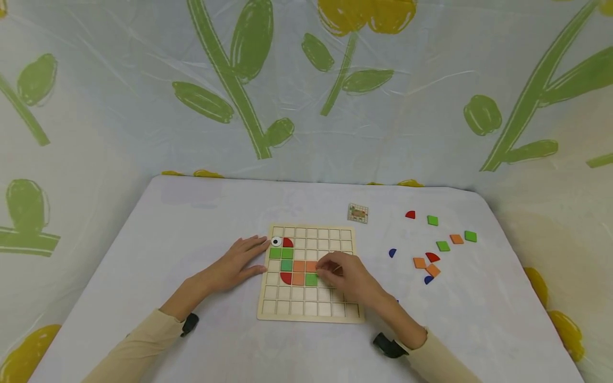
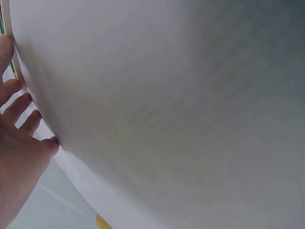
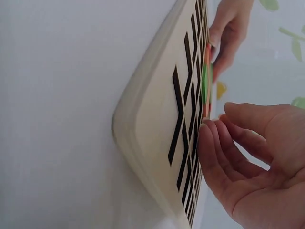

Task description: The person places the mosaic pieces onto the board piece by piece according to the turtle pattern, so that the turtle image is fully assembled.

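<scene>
A wooden grid board (image 1: 306, 318) lies on the table. My left hand (image 1: 240, 263) rests by its left edge, fingers spread and fingertips against the rim. In the board's upper left cells sit an eye tile (image 1: 276, 241), a red quarter-round tile (image 1: 288, 242) and green squares (image 1: 275, 254). Below them are a teal-green square (image 1: 286, 265), another red quarter-round (image 1: 286, 278), orange squares (image 1: 298, 266) and a green square (image 1: 311, 280). My right hand (image 1: 351, 276) pinches at the right side of an orange square tile (image 1: 311, 266) in its cell; the fingertips partly hide the contact.
Right of the board lie loose tiles: green squares (image 1: 433, 220), orange squares (image 1: 419, 263), red quarter-rounds (image 1: 410, 215) and blue half-rounds (image 1: 392, 253). A small pattern card (image 1: 358, 213) lies behind the board. A flower-print curtain (image 1: 297, 96) hangs beyond the table's back edge.
</scene>
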`<move>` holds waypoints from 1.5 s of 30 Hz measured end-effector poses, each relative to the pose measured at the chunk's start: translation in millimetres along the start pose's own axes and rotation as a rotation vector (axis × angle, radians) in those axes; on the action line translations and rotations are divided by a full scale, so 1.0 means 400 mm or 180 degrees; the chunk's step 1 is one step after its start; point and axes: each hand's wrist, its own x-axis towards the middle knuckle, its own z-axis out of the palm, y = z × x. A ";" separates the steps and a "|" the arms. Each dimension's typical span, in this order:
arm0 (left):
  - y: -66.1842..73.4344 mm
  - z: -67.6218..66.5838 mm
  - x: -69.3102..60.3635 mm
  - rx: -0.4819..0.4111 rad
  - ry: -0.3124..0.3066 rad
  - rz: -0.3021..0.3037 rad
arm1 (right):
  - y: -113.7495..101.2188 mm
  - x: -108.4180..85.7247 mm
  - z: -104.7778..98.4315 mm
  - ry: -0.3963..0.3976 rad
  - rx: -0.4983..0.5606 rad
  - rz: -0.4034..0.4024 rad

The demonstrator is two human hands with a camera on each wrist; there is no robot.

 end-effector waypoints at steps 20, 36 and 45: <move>-0.006 0.001 -0.001 0.0000 0.0008 0.0009 | 0.088 -0.073 -0.132 0.0791 -0.0472 0.0278; -0.007 -0.003 0.001 0.0009 -0.0053 -0.0081 | 0.166 -0.157 -0.262 0.1281 -0.0796 0.0701; -0.009 0.000 0.003 0.0004 -0.0024 -0.0024 | 0.208 -0.187 -0.319 0.1486 -0.0868 0.0915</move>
